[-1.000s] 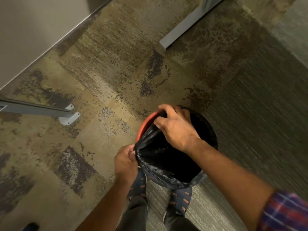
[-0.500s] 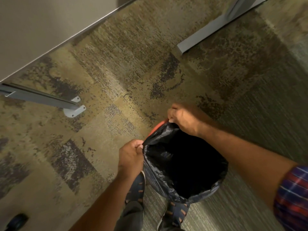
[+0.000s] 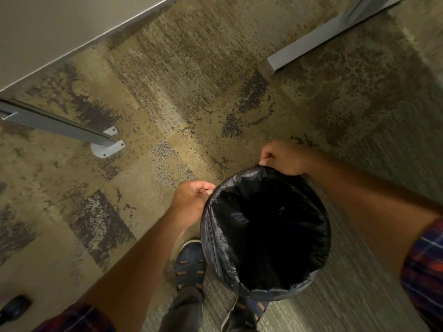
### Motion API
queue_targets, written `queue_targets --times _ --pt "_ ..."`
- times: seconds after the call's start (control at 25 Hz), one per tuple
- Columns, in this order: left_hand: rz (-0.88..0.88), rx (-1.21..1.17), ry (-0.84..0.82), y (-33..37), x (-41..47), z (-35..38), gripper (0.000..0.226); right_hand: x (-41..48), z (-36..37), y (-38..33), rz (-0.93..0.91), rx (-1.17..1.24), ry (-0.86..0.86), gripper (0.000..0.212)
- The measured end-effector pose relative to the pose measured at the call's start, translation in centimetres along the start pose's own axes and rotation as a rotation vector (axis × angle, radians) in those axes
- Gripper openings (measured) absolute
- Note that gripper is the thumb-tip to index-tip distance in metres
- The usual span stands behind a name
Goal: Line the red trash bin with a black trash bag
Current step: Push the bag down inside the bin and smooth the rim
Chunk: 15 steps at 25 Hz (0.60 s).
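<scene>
The black trash bag [image 3: 239, 188] hangs open inside the bin, its edge folded over the whole rim so that none of the red bin shows. My left hand [image 3: 191, 200] pinches the bag's edge at the rim's left side. At the far side of the rim, my right hand [image 3: 285, 159] grips the bag's edge. The bag's dark inside faces up at me.
My two sandalled feet [image 3: 189, 264] stand on the patterned carpet just below the bin. A grey desk leg with a white foot plate [image 3: 107, 147] lies to the left, another grey leg [image 3: 311, 39] at the upper right, and a pale panel [image 3: 48, 32] at the upper left.
My right hand came out of the bag's mouth and moved to the far rim, pulling the bag's edge over it. The red rim that showed earlier is now covered.
</scene>
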<state>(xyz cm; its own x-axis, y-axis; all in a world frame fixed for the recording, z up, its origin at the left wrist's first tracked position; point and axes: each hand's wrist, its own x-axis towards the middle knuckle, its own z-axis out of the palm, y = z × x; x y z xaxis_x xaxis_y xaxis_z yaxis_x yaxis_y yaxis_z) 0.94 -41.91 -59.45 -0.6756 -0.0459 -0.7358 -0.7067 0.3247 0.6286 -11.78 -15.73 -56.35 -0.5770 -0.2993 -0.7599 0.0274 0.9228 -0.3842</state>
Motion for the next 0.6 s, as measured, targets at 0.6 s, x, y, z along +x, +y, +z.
queue_targets --times 0.6 --pt "-0.362 -0.566 -0.346 -9.6 -6.6 0.0 0.035 -6.3 5.1 8.5 0.325 1.065 0.057 0.023"
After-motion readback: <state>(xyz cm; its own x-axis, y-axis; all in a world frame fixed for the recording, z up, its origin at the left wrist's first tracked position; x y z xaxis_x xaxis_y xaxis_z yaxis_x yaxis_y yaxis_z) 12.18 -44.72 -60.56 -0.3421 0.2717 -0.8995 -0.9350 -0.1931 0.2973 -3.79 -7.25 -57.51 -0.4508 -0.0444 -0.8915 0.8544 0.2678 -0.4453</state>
